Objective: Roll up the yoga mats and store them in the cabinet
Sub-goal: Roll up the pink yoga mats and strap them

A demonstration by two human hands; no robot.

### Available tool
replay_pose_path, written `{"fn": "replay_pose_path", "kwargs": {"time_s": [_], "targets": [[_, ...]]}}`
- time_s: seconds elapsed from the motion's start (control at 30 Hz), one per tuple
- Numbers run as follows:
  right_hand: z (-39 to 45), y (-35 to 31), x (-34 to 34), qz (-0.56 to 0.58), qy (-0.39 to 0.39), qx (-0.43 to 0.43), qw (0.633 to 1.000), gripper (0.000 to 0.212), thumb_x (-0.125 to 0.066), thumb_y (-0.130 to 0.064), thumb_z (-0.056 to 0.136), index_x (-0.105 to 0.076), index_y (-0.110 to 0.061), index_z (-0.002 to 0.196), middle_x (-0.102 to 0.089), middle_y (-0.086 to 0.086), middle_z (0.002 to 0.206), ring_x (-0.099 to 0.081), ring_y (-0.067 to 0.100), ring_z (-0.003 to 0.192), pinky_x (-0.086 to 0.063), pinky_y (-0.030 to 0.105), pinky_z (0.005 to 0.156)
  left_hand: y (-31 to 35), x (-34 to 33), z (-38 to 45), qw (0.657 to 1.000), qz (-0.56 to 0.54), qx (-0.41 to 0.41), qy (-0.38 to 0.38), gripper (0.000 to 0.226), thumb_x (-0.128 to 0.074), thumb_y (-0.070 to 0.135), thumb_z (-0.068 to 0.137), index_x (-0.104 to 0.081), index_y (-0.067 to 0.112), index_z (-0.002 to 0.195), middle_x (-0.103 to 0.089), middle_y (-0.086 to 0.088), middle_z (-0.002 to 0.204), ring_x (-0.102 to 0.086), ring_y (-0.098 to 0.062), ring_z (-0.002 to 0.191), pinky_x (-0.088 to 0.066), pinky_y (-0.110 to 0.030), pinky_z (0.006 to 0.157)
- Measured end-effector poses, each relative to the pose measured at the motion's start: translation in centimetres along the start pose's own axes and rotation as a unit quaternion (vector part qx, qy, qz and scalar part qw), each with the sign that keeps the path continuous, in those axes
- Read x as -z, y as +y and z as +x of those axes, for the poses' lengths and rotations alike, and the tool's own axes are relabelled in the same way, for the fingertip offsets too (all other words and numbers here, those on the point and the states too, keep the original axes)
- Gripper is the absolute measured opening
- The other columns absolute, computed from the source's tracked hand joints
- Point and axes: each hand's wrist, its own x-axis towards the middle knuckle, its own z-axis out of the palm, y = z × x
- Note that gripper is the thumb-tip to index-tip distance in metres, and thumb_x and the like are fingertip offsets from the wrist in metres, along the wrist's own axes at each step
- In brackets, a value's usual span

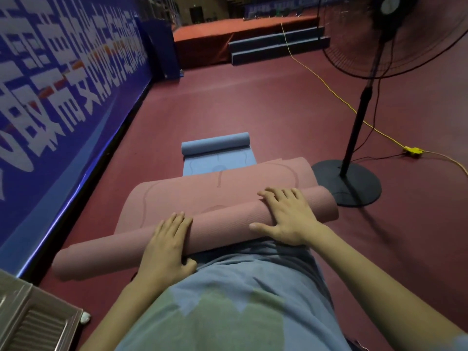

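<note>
pink mat (228,198) soft, light, springy | left hand (166,243), right hand (286,216) pressing flat, fingers spread, on its roll; gripping nothing | blue mat (217,153) lying beyond it

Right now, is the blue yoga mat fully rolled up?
No, the blue yoga mat is rolled only at its far end, with a flat stretch still lying on the floor toward the pink yoga mat.

A dim hall has a dark red floor (228,102). A blue banner (63,84) with white characters lines the left wall. A black pedestal fan (359,117) stands at right, a yellow cable (326,84) trailing past it. Farther back sits what seems an orange-topped stage (228,29) with grey steps (278,49).
</note>
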Motion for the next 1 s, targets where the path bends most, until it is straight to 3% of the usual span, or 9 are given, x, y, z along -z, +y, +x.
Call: {"fn": "replay_pose_path", "kwargs": {"time_s": [0.13,0.23,0.37,0.47,0.53,0.67,0.83,1.0], "targets": [[0.7,-0.4,-0.6,0.015,0.039,-0.026,0.999,0.081,-0.022,-0.090,0.079,-0.048,-0.028,0.125,-0.048,0.001,0.121,-0.045,0.027,0.115,-0.032,0.043,0.103,0.4,0.1,1.1,1.000,0.011,0.020,-0.002,0.095,-0.064,0.041,0.051,-0.050,0.010,0.140,-0.056,-0.011,0.141,-0.049,-0.036,0.135,-0.040,-0.050,0.115],[2.2,-0.5,-0.1,0.012,0.020,-0.035,0.999,0.075,-0.021,-0.091,0.078,-0.051,-0.032,0.116,-0.054,-0.002,0.117,-0.050,0.028,0.108,-0.035,0.045,0.095,0.2,0.0,2.6,0.998,0.035,0.041,-0.016,0.095,-0.067,0.047,0.048,-0.053,0.015,0.136,-0.060,-0.005,0.123,-0.056,-0.035,0.119,-0.042,-0.045,0.106],[4.2,-0.9,0.9,0.014,-0.005,-0.049,0.999,0.075,-0.018,-0.086,0.083,-0.058,-0.030,0.111,-0.064,0.001,0.120,-0.058,0.032,0.108,-0.034,0.045,0.094,-1.1,1.6,5.8,0.989,0.011,0.071,-0.126,0.118,-0.075,0.080,0.034,-0.048,0.031,0.138,-0.063,0.005,0.128,-0.060,-0.025,0.116,-0.045,-0.039,0.097],[5.4,-1.4,1.1,0.007,-0.004,-0.053,0.999,0.068,-0.023,-0.081,0.090,-0.060,-0.025,0.098,-0.071,0.007,0.112,-0.061,0.033,0.107,-0.034,0.046,0.094,-1.4,3.0,7.7,0.979,-0.003,0.060,-0.194,0.119,-0.079,0.080,0.031,-0.046,0.036,0.136,-0.064,0.010,0.128,-0.062,-0.020,0.115,-0.047,-0.038,0.092],[5.7,-1.4,1.4,0.009,-0.015,-0.056,0.998,0.065,-0.024,-0.081,0.089,-0.058,-0.025,0.091,-0.072,0.008,0.107,-0.062,0.033,0.105,-0.035,0.047,0.095,-1.4,3.5,7.8,0.978,-0.010,0.055,-0.202,0.110,-0.081,0.075,0.033,-0.048,0.038,0.132,-0.069,0.011,0.120,-0.065,-0.021,0.109,-0.048,-0.036,0.088],[4.3,-1.4,1.8,0.015,-0.034,-0.039,0.999,0.070,-0.021,-0.081,0.090,-0.061,-0.025,0.094,-0.073,0.007,0.105,-0.063,0.032,0.104,-0.036,0.047,0.094,-1.7,4.6,7.4,0.973,-0.043,0.037,-0.222,0.089,-0.086,0.062,0.038,-0.060,0.035,0.119,-0.069,0.012,0.101,-0.065,-0.017,0.093,-0.047,-0.031,0.075],[2.2,-1.4,2.6,0.038,-0.127,-0.020,0.991,0.078,-0.019,-0.083,0.090,-0.068,-0.023,0.096,-0.072,0.009,0.110,-0.063,0.032,0.105,-0.037,0.039,0.076,-1.3,5.6,6.4,0.939,-0.095,0.030,-0.329,0.076,-0.091,0.059,0.036,-0.066,0.032,0.102,-0.068,0.015,0.093,-0.064,-0.011,0.087,-0.056,-0.035,0.078],[0.7,-1.5,2.7,0.058,-0.145,-0.028,0.987,0.076,-0.026,-0.090,0.083,-0.060,-0.025,0.101,-0.072,0.002,0.106,-0.064,0.029,0.101,-0.039,0.040,0.076,-1.2,4.8,5.1,0.936,-0.131,0.034,-0.324,0.076,-0.091,0.055,0.039,-0.065,0.034,0.106,-0.068,0.016,0.097,-0.064,-0.008,0.089,-0.057,-0.034,0.078]]}}
